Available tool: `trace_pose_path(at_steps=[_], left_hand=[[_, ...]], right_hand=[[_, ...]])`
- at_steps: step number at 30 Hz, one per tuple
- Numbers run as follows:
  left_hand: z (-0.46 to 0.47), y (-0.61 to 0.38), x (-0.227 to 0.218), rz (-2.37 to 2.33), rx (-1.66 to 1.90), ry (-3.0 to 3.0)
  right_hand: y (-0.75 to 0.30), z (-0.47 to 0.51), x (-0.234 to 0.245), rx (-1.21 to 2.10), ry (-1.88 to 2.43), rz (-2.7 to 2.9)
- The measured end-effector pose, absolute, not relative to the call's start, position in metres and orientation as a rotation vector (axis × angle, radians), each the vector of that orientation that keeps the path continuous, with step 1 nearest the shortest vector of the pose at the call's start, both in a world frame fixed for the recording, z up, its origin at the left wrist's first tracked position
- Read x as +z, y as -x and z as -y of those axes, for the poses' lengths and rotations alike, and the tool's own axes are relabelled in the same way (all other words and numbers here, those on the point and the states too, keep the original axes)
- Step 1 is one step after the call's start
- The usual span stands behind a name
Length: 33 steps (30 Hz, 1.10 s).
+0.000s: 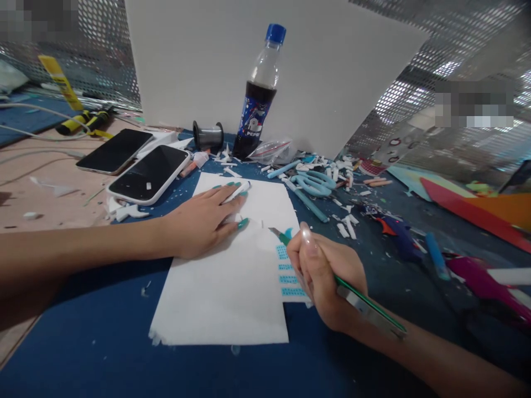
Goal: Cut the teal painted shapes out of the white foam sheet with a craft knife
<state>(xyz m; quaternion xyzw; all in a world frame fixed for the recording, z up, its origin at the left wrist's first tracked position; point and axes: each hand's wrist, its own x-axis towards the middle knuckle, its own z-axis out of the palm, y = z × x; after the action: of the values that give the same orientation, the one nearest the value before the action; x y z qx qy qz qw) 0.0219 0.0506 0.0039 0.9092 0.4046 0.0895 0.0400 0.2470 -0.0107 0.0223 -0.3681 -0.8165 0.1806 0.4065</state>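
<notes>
My left hand [207, 218] lies flat with its fingers stretched out on a white sheet [224, 298]. Among its fingers rests a thin white stick-like piece [238, 192]; I cannot make out exactly what it is. In my right hand [326, 271] is a green craft knife [369, 307], its blade pointing left and slightly up over the sheet. A small slit or dark mark [262, 224] shows near the blade tip. Partly hidden behind my right hand is a white piece with blue dotted strips [290, 279], along the sheet's right edge.
Two phones [147, 176] lie at the left. Behind the sheet stand a Pepsi bottle [257, 99] and a dark spool [208, 136]. Blue scissors [313, 185] lie among white scraps [348, 224] at the right. Glue guns [481, 276] are farther right. A white board [186, 66] stands behind.
</notes>
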Motion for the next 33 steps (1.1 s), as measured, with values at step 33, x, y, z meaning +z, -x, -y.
trace_pose_path(at_steps=[33], left_hand=[[-0.051,-0.022,0.006,-1.231,0.236,-2.765]], right_hand=[[-0.241,0.033,0.035,0.697,1.100,1.934]])
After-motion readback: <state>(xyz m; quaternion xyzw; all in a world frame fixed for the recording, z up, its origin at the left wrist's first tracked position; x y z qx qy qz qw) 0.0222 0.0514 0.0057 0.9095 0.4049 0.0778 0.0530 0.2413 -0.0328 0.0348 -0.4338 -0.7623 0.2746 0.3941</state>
